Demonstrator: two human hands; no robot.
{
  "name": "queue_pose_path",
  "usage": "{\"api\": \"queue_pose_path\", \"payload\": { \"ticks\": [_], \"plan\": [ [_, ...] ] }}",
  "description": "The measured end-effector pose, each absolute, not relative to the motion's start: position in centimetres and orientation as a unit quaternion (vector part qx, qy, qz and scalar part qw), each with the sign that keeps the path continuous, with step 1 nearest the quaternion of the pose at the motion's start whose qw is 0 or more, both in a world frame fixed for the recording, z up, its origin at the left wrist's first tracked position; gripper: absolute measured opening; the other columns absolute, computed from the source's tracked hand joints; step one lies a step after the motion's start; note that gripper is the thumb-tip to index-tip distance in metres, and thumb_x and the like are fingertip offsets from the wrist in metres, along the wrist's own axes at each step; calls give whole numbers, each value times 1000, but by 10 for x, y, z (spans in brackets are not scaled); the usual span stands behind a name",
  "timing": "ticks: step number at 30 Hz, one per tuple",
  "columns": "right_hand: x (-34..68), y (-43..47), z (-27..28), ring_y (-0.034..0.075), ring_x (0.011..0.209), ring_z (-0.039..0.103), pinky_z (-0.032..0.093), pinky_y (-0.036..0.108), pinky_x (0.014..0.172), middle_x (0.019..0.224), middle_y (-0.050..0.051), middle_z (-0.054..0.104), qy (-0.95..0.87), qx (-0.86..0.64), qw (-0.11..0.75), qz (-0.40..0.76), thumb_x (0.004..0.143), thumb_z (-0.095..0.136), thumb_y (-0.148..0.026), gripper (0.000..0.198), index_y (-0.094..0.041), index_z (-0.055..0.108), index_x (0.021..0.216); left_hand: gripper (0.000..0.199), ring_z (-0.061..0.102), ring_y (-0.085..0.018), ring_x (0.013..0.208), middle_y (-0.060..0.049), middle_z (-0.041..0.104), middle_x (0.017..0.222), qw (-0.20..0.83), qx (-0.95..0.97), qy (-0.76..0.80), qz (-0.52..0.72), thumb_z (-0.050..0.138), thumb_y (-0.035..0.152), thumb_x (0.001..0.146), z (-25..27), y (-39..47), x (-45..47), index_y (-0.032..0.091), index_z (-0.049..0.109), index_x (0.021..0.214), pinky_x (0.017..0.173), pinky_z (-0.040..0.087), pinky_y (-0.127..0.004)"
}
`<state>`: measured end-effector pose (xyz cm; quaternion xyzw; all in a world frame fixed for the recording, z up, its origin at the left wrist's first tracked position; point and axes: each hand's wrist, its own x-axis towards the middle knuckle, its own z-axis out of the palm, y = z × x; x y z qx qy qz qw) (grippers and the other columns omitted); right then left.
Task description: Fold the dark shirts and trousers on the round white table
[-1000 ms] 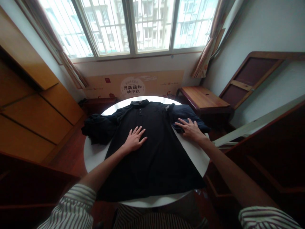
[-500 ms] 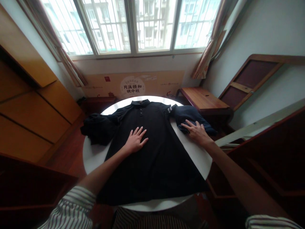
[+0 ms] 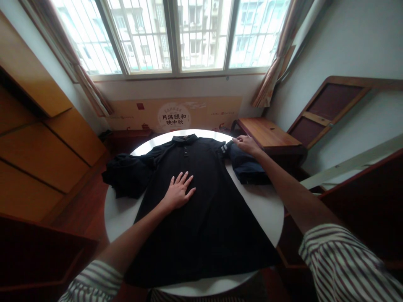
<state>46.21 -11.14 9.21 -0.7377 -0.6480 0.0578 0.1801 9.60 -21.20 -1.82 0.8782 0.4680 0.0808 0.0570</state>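
A black polo shirt (image 3: 201, 218) with a collar and buttoned placket lies spread flat, its collar at the far side. My left hand (image 3: 179, 193) rests flat on its chest with fingers spread. At the right, by the shirt's white-striped sleeve cuff (image 3: 224, 148), lies a folded navy garment (image 3: 247, 165). My right hand (image 3: 247, 145) is at that garment's far upper edge, its fingers drawn together on the dark cloth; the fingertips are partly hidden. A bunched black garment (image 3: 127, 174) lies by the shirt's left sleeve.
The clothes lie on a round white table (image 3: 261, 209). Beyond it are a wooden side table (image 3: 267, 131) and a printed panel (image 3: 201, 111) under the barred window. Yellow cabinets (image 3: 37, 167) stand at the left, and dark wooden furniture (image 3: 362, 214) at the right.
My right hand has moved from the middle of the navy garment to its far edge, and its fingers have closed. The garment's right end reaches less far out. My left hand stays on the shirt.
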Motion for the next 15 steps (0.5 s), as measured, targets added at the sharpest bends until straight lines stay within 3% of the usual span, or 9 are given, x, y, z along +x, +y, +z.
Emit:
{"api": "queue_pose_path", "payload": {
  "ticks": [7,15],
  "plan": [
    [449,-33,89,32,106,66,51,37,90,112,24,69,-606,-778,92,139,86,67,-45,51,1,70,109,67,17,-31,150,-5,20,163,56,879,467,78,27,62,98,-22,-211,95,28,28,155,120,16,-59],
    [444,-12,74,32,113,63,50,36,96,120,16,67,-619,-754,143,165,61,83,-17,50,-11,72,110,65,16,-29,151,-3,20,164,39,875,479,60,28,60,98,-19,-214,97,29,28,155,120,17,-57]
  ]
}}
